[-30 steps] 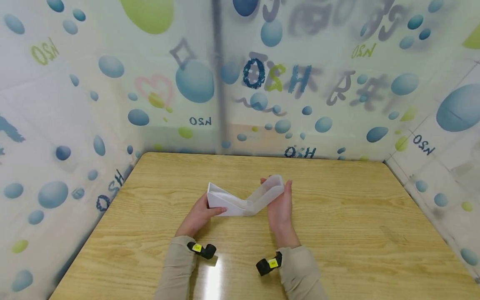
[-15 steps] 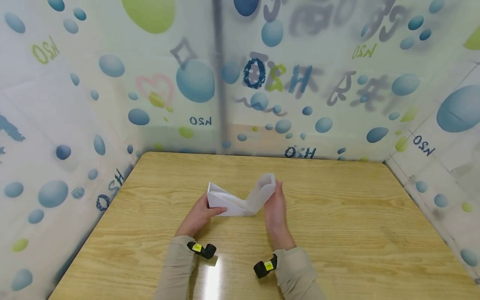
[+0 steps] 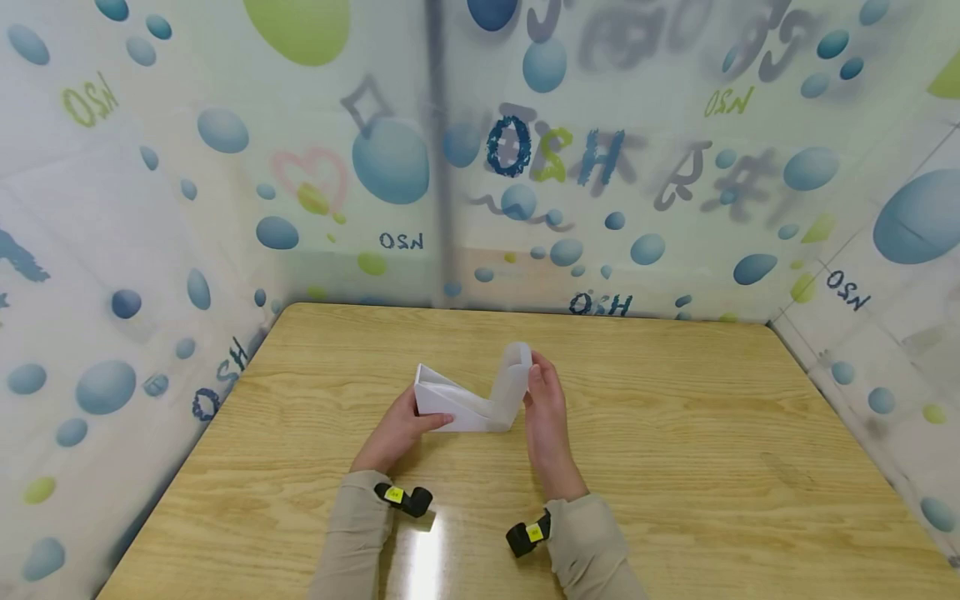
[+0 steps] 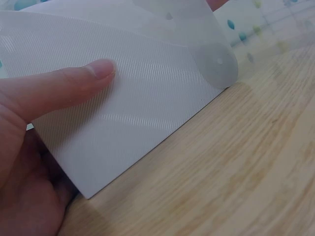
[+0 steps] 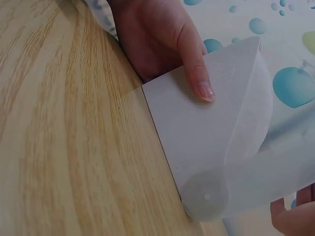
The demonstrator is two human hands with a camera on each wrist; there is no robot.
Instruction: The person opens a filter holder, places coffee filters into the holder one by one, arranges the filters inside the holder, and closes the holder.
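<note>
A white ridged plastic box (image 3: 453,410) with a slanted top stands on the table. A translucent lid (image 3: 510,387) swings from its right end on a round hinge (image 5: 206,196). My left hand (image 3: 393,433) grips the box at its left end, with the thumb (image 4: 74,88) laid along the near side. The lid is raised, nearly upright. Around its free end, my right hand (image 3: 547,412) holds it with bent fingers; these show only partly in the right wrist view. The box's inside is mostly hidden.
Beneath the hands lies a wood-grain table (image 3: 675,433). Curtains (image 3: 645,167) printed with blue and green drops enclose its back and sides. A small black camera (image 3: 405,500) is strapped to the left wrist, another camera (image 3: 527,537) to the right.
The lid has swung up and left, from a rightward slant to nearly upright. My right hand has moved left with it and its fingers have drawn in. My left hand and the box stay put.
</note>
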